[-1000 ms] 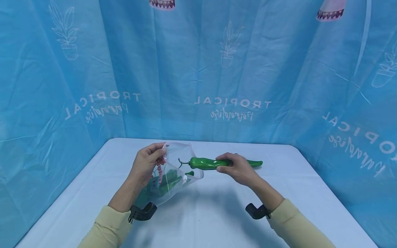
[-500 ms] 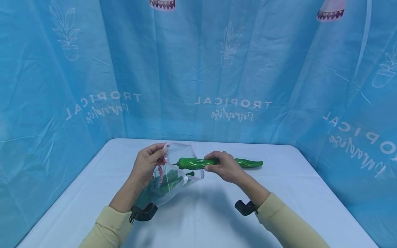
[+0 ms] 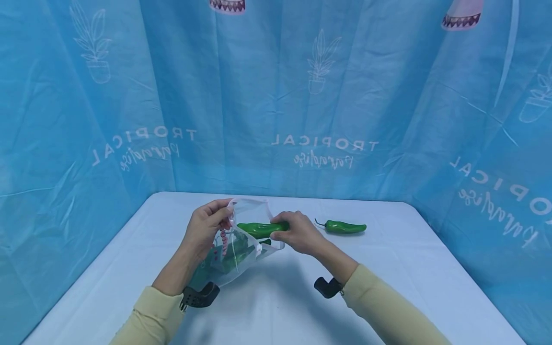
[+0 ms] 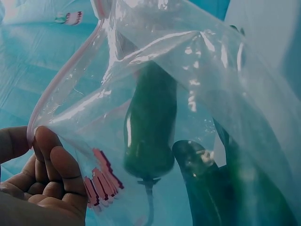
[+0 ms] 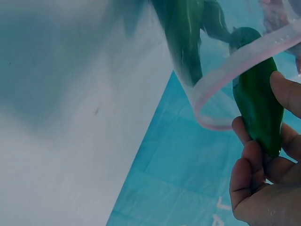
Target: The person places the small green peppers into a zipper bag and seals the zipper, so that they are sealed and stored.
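Note:
My left hand (image 3: pixel 206 227) pinches the rim of a clear zip bag (image 3: pixel 233 274), whose mouth faces right. Inside lie other green peppers (image 5: pixel 186 42), blurred by the plastic. Between the thumb and fingers of my right hand (image 3: pixel 298 233) is a long green chili pepper (image 3: pixel 258 231), gripped near its tip. Its stem end is through the bag's mouth; in the left wrist view the pepper (image 4: pixel 150 122) hangs stem down behind the plastic. The right fingertips are right at the pink-edged rim (image 5: pixel 221 77).
Another green chili pepper (image 3: pixel 345 227) lies on the white table (image 3: pixel 297 306), right of my right hand. Blue printed curtains (image 3: pixel 267 96) stand behind the table and along both sides.
My right hand has moved left, carrying the chili pepper stem first into the bag's mouth. The pepper on the table now shows in full. My left hand and the bag have barely moved.

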Tool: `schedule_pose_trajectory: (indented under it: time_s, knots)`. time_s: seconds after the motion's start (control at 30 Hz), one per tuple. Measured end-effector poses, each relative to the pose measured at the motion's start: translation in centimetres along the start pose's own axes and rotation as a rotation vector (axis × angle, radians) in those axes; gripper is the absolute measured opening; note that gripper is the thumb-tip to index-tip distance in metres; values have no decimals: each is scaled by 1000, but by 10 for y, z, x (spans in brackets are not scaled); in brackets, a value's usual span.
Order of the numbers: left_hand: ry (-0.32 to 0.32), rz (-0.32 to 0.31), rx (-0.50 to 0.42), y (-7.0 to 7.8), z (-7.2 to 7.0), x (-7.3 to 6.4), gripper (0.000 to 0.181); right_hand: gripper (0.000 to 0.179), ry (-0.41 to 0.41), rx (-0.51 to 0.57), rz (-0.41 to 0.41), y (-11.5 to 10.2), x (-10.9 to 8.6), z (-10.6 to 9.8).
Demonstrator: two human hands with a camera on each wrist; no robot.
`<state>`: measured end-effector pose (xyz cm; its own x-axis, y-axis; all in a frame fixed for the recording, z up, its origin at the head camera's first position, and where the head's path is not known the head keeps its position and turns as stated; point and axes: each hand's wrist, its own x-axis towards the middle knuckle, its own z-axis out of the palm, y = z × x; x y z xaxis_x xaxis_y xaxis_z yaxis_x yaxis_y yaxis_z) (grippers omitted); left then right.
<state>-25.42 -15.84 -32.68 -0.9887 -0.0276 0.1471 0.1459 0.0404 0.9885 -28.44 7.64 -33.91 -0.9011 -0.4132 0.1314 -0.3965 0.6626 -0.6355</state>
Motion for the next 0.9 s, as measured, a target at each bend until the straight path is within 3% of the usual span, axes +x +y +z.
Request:
schedule_pose_trajectory:
  time_s: [0.37, 0.67, 0.9]
  knots:
    - [5, 1, 14, -1, 1, 0, 32, 34, -22, -17, -4, -14, 5, 9]
    - [2, 1, -6, -2, 1, -1, 32, 35, -40, -28, -97, -25, 10, 16]
    - [-9, 26, -8, -1, 1, 0, 34, 35, 5, 16, -116, -22, 5, 9]
